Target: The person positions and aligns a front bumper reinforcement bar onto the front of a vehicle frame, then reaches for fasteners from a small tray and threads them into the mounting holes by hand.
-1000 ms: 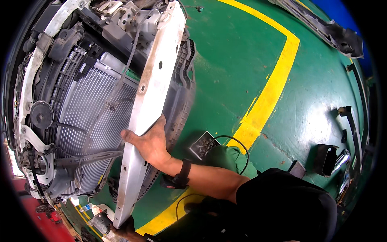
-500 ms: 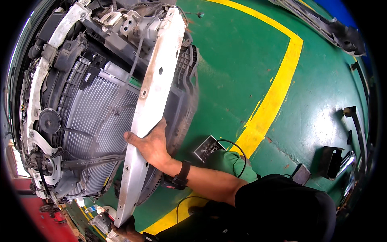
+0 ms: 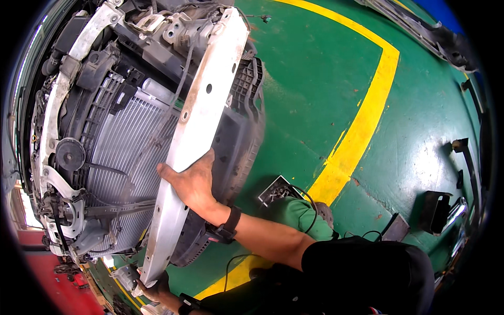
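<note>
A long silver-white bumper beam [image 3: 195,123] runs slantwise across the front of a stripped car. My right hand [image 3: 193,184] grips it around the middle, thumb over the front face and fingers wrapped behind the far edge. Down at the beam's near end, my left hand [image 3: 156,290] is closed around the tip, partly hidden by it. The beam's far end lies against the brackets [image 3: 181,31] on the car's front; whether it is fastened there cannot be made out. Left of the beam sits the finned radiator [image 3: 128,142]. A dark plastic panel [image 3: 223,157] hangs under it on the right.
Beside my right arm are green cloth [image 3: 291,215] and a tray of small parts [image 3: 275,191], with a black cable looping over. A yellow line [image 3: 362,126] crosses the green floor. A black box-shaped part [image 3: 434,212] and long trim pieces [image 3: 420,31] lie right.
The beam's near end has swung slightly left toward the car, with both my hands still on it. The whole view has shifted a little.
</note>
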The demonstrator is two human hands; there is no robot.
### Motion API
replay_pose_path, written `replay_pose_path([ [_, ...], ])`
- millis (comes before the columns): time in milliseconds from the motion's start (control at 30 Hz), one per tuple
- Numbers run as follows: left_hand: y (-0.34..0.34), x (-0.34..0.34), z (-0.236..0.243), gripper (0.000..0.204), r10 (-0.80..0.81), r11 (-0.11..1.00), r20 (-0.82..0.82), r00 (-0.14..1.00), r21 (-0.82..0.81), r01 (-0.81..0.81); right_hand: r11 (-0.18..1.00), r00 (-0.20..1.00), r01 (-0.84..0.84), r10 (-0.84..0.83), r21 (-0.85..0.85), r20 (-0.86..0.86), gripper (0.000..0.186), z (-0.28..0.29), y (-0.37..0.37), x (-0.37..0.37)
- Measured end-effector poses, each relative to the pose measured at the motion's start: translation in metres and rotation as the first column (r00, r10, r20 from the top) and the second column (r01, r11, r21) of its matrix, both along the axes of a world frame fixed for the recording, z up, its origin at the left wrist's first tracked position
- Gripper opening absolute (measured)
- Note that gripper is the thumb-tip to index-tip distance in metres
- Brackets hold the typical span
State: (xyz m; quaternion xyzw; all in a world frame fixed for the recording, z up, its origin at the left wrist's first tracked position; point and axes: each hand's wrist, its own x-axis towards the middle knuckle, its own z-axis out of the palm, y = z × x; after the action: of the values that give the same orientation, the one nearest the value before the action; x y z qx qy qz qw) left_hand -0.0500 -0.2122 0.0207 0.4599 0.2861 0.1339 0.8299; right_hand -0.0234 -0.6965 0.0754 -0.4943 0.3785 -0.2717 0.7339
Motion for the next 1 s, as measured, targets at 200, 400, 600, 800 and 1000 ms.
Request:
replay_pose_path([
  [200,0.036,0.004,-0.034,0.059,-0.006,0.631,0.035,0.999,0.776,-0.023,0.996,1.0,0.024,-0.024,-0.081,-0.002,0.092,0.001,0.001,-0.003],
  [400,-0.008,0.028,-0.004,0.068,0.093,0.923,-0.259,0.961,-0.34,-0.181,0.99,0.997,0.069,-0.065,-0.121,0.036,0.092,-0.01,-0.004,0.005],
  [600,-0.029,0.009,0.005,0.081,0.037,0.955,-0.142,0.989,-0.286,-0.077,0.992,1.0,0.008,-0.012,-0.125,-0.028,0.096,-0.043,0.027,0.03],
  [800,-0.069,0.024,0.053,0.059,0.069,0.917,-0.037,0.997,-0.39,-0.078,0.925,0.901,-0.095,-0.077,0.368,0.426,0.041,-0.012,-0.005,0.016],
  [1000,-0.058,-0.001,0.053,0.06,0.178,0.906,-0.077,0.981,-0.377,-0.193,0.928,0.83,-0.35,0.246,0.125,0.501,0.052,-0.011,0.009,-0.003],
])
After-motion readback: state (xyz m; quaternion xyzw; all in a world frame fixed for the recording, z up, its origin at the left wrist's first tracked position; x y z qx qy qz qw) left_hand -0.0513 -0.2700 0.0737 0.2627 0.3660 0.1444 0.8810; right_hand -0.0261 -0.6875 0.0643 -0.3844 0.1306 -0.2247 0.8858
